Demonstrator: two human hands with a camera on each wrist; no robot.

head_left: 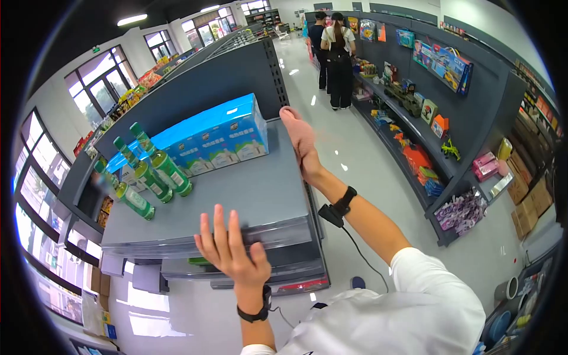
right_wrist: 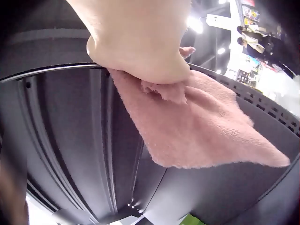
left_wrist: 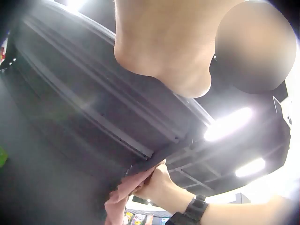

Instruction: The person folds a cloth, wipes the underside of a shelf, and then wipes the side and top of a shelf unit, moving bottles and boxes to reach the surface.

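Observation:
My right hand (head_left: 310, 161) holds a fuzzy pink cloth (head_left: 295, 129) at the right edge of the grey shelf unit's top board (head_left: 236, 192). In the right wrist view the cloth (right_wrist: 201, 126) spreads out below the palm, and most of the fingers are hidden. The left wrist view shows the same hand (left_wrist: 157, 183) with the cloth along the board's edge. My left hand (head_left: 234, 254) is over the front edge of the board, fingers straight and apart, holding nothing.
Three green bottles (head_left: 168, 171) and a row of blue cartons (head_left: 222, 136) stand on the top board. A grey back panel (head_left: 195, 89) rises behind them. To the right, past the aisle floor, toy shelves (head_left: 408, 112) run along; two people (head_left: 338, 59) stand there.

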